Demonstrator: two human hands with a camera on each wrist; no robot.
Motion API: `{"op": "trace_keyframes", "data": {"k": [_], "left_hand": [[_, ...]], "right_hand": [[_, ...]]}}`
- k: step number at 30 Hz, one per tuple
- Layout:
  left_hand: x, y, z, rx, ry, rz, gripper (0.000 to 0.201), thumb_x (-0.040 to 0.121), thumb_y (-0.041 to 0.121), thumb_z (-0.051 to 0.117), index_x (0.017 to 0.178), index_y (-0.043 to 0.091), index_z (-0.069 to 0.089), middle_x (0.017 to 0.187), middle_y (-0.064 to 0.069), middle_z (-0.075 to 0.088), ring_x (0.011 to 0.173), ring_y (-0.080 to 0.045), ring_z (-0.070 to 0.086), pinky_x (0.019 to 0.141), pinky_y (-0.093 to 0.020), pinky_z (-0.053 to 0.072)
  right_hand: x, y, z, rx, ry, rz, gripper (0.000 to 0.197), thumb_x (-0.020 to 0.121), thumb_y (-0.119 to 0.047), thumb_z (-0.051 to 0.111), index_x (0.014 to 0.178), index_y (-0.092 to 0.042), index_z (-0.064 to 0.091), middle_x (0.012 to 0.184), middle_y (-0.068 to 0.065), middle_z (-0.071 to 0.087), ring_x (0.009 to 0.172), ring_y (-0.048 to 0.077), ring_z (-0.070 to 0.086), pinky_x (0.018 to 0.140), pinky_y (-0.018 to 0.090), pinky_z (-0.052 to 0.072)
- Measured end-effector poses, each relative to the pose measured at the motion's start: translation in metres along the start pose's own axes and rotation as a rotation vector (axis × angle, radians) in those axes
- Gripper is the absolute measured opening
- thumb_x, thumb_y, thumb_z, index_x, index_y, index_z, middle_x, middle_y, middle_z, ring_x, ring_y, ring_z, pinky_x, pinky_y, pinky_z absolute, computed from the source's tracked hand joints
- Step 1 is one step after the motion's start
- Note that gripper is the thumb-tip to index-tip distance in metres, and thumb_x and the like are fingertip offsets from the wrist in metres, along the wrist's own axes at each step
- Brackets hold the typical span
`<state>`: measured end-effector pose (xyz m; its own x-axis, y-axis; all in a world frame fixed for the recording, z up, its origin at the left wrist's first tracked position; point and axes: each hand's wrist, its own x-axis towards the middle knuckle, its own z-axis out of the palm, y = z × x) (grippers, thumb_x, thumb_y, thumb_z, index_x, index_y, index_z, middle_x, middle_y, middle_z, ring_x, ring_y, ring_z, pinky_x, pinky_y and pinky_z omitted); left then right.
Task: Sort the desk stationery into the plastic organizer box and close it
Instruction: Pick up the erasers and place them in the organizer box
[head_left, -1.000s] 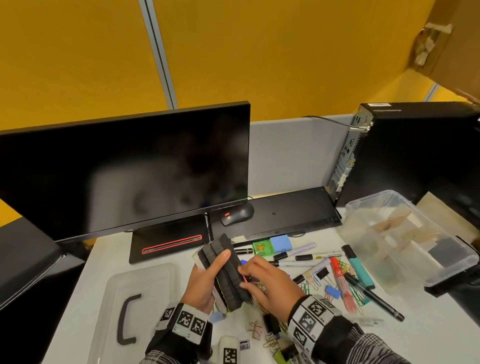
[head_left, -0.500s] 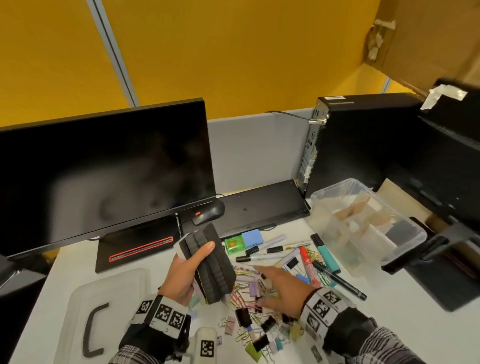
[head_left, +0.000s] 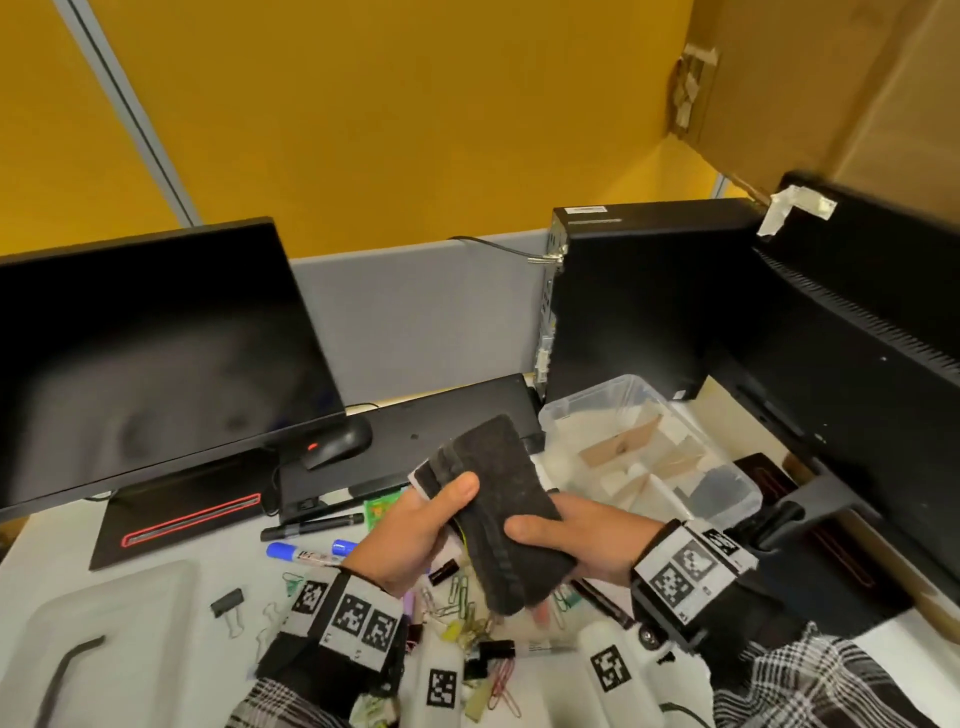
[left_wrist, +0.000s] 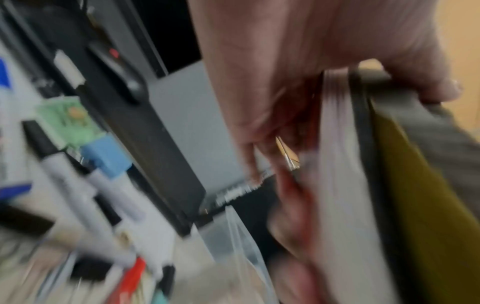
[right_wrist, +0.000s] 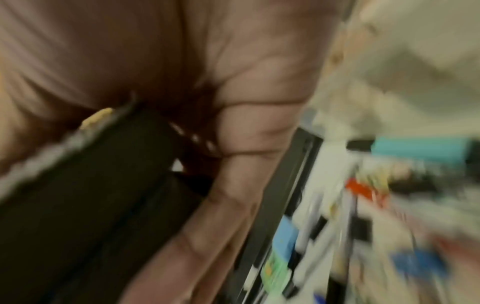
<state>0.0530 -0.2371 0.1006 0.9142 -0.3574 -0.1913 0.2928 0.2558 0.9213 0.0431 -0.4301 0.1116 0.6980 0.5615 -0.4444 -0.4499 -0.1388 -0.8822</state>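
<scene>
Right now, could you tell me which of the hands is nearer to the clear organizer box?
Right. The right hand sits just beside the organizer box; the left hand is farther away.

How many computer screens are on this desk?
2. The left screen faces the person, dark; the right screen stands at the right edge, showing its back. More may lie outside the view.

A stack of black felt erasers (head_left: 503, 512) sits tilted at centre frame; the open clear organizer box (head_left: 727, 470) sits right of centre.
</scene>
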Motion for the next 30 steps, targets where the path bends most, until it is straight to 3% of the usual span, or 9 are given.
{"op": "trace_keyframes", "data": {"k": [3, 5, 7, 10, 15, 20, 23, 26, 30], "left_hand": [[0.016, 0.006, 0.01, 0.109, 0.11, 0.033, 0.071, 0.066, 0.047, 0.077, 0.13, 0.034, 0.049, 0.127, 0.0, 0.061, 0.115, -0.014, 0.06, 0.095, -0.037, 0.05], [0.023, 0.01, 0.021, 0.099, 0.199, -0.038, 0.058, 0.072, 0.059, 0.066, 0.123, 0.037, 0.054, 0.123, 0.003, 0.064, 0.112, -0.013, 0.06, 0.096, -0.042, 0.049], [0.029, 0.013, 0.039, 0.129, 0.209, -0.151, 0.055, 0.069, 0.071, 0.052, 0.113, 0.038, 0.061, 0.113, 0.006, 0.067, 0.108, -0.013, 0.061, 0.093, -0.044, 0.05], [0.045, 0.013, 0.065, 0.135, 0.232, -0.219, 0.071, 0.066, 0.08, 0.055, 0.119, 0.033, 0.057, 0.116, 0.002, 0.066, 0.107, -0.013, 0.064, 0.087, -0.044, 0.055], [0.078, 0.008, 0.081, 0.03, 0.497, -0.121, 0.06, 0.079, 0.065, 0.057, 0.119, 0.02, 0.055, 0.11, -0.007, 0.068, 0.098, -0.019, 0.068, 0.075, -0.038, 0.06], [0.093, 0.003, 0.085, 0.039, 0.527, -0.06, 0.053, 0.085, 0.057, 0.055, 0.119, 0.017, 0.05, 0.112, -0.012, 0.064, 0.099, -0.022, 0.066, 0.078, -0.04, 0.059], [0.104, -0.001, 0.094, 0.055, 0.552, -0.027, 0.052, 0.088, 0.053, 0.053, 0.123, 0.016, 0.043, 0.114, -0.011, 0.059, 0.099, -0.021, 0.064, 0.077, -0.039, 0.059], [0.121, -0.006, 0.102, 0.069, 0.569, -0.001, 0.054, 0.089, 0.052, 0.052, 0.126, 0.017, 0.038, 0.116, -0.01, 0.057, 0.1, -0.02, 0.063, 0.079, -0.04, 0.059], [0.146, -0.017, 0.11, 0.138, 0.59, -0.023, 0.065, 0.082, 0.065, 0.05, 0.128, 0.022, 0.034, 0.118, -0.007, 0.059, 0.103, -0.021, 0.062, 0.091, -0.044, 0.053]], "right_hand": [[-0.008, -0.012, -0.032, -0.393, 0.276, -0.102, 0.059, 0.061, -0.054, 0.077, 0.106, -0.02, 0.058, 0.103, 0.002, 0.069, 0.095, 0.018, 0.067, 0.09, 0.042, 0.053], [-0.009, -0.018, -0.055, -0.801, 0.475, -0.137, 0.059, 0.06, -0.059, 0.077, 0.1, -0.025, 0.051, 0.1, -0.002, 0.062, 0.091, 0.016, 0.06, 0.084, 0.038, 0.052], [-0.006, -0.023, -0.068, -1.112, 0.538, -0.163, 0.069, 0.061, -0.062, 0.075, 0.113, -0.027, 0.045, 0.111, -0.002, 0.052, 0.103, 0.017, 0.049, 0.088, 0.038, 0.048], [0.0, -0.032, -0.077, -1.367, 0.575, -0.251, 0.075, 0.066, -0.057, 0.073, 0.125, -0.026, 0.038, 0.122, 0.0, 0.041, 0.115, 0.022, 0.037, 0.093, 0.039, 0.046], [0.009, -0.042, -0.089, -1.454, 0.623, -0.311, 0.075, 0.07, -0.054, 0.071, 0.128, -0.024, 0.034, 0.129, 0.001, 0.036, 0.119, 0.023, 0.031, 0.095, 0.037, 0.042], [0.009, -0.047, -0.108, -1.424, 0.559, -0.347, 0.079, 0.07, -0.058, 0.07, 0.131, -0.024, 0.033, 0.128, -0.001, 0.034, 0.115, 0.018, 0.029, 0.097, 0.035, 0.038], [0.002, -0.053, -0.126, -1.306, 0.493, -0.302, 0.075, 0.07, -0.049, 0.074, 0.13, -0.029, 0.034, 0.124, -0.004, 0.035, 0.11, 0.013, 0.029, 0.098, 0.035, 0.04], [-0.003, -0.058, -0.142, -1.267, 0.514, -0.212, 0.07, 0.074, -0.038, 0.072, 0.132, -0.036, 0.032, 0.125, -0.003, 0.036, 0.112, 0.02, 0.04, 0.097, 0.039, 0.043], [-0.002, -0.06, -0.154, -1.24, 0.559, -0.153, 0.059, 0.081, -0.02, 0.065, 0.13, -0.033, 0.034, 0.124, 0.001, 0.037, 0.102, 0.026, 0.054, 0.087, 0.036, 0.048]]}}
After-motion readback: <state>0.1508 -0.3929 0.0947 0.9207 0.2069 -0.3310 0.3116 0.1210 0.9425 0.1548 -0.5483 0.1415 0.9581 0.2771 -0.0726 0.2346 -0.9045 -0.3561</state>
